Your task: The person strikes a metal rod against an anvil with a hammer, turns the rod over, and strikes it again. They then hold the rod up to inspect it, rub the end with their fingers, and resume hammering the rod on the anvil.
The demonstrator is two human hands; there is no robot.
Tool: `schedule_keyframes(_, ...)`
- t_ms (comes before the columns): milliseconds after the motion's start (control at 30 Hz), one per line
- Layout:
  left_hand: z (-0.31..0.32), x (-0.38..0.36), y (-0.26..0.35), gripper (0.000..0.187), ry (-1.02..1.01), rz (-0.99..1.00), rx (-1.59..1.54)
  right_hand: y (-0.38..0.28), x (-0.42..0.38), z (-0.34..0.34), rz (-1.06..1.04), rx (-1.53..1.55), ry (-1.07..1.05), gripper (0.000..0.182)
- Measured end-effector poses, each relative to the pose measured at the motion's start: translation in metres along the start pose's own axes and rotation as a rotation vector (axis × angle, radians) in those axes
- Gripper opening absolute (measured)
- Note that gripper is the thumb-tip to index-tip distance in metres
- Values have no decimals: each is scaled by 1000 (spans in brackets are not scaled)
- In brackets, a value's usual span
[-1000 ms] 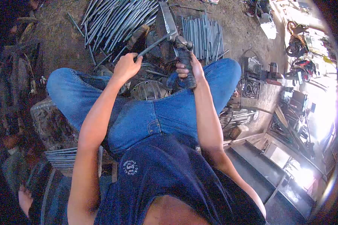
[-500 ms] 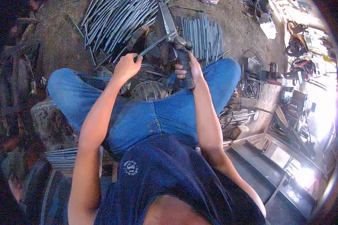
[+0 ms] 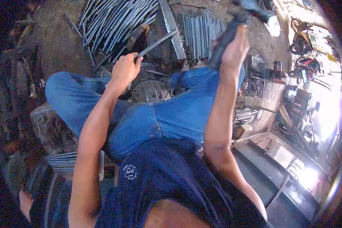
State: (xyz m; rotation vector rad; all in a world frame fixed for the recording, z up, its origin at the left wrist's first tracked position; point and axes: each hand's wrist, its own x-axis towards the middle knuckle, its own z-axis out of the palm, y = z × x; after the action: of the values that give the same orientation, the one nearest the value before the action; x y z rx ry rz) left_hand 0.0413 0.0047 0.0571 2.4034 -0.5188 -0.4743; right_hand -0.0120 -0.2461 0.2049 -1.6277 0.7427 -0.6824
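Observation:
My left hand point(image 3: 125, 69) is closed around one end of a metal rod point(image 3: 156, 45). The rod's far end rests on the edge of an upright steel bar point(image 3: 171, 28) that serves as an anvil. On the right, my right hand point(image 3: 233, 51) grips the thick, dark-wrapped handle of a hammer point(image 3: 228, 36). The hammer is raised away from the rod, and its head point(image 3: 257, 10) is smeared by motion. Below the steel bar, between my legs, sits a ribbed metal casing point(image 3: 150, 91).
A large heap of metal rods point(image 3: 118, 22) lies beyond my left hand. Another row of rods point(image 3: 201, 34) lies right of the anvil bar. Motorcycles point(image 3: 304, 72) stand at the far right. At lower left, a person point(image 3: 25, 201) is partly visible beside more rods point(image 3: 64, 161).
My right hand has lifted the hammer from the rod end, up and to the right. My left hand keeps the rod nearly in place on the bar.

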Motion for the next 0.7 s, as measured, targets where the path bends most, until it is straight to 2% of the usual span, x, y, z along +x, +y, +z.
schedule_keyframes(33, -3, -1, 5, 35, -13, -25, 34, -28, 6, 3, -55, 21, 46, 51)
schedule_keyframes(67, -5, -1, 6, 35, -21, -25, 33, -34, 19, 0, -272, -186, 214, 57)
schedule_keyframes(133, -7, -1, 8, 32, -20, -13, 50, -38, 20, 9, -445, -235, 295, 63)
schedule_keyframes(200, -8, -1, 10, 31, 9, -7, 49, 7, 2, 22, -350, -439, 336, 67)
schedule_keyframes(267, -18, -3, 16, 28, -50, -16, 31, 66, -36, 40, 83, -642, -5, 70)
schedule_keyframes(333, -15, -8, 15, 28, -12, 9, 48, 125, -49, 34, 217, -634, -131, 74)
schedule_keyframes(400, -12, -8, 10, 27, 26, 14, 66, 172, -24, 11, 520, -530, -233, 74)
schedule_keyframes(433, -9, -12, 10, 27, -27, 10, 26, 149, -27, 6, 627, -418, -253, 74)
schedule_keyframes(533, -6, -1, 7, 27, -17, 30, -2, 157, -29, -14, 517, -469, -242, 75)
schedule_keyframes(567, -5, 0, 4, 28, 3, 34, 12, 182, -28, -18, 345, -481, -171, 58)
schedule_keyframes(700, -8, -3, 4, 28, 8, 0, 18, 160, -43, -7, 351, -483, -215, 53)
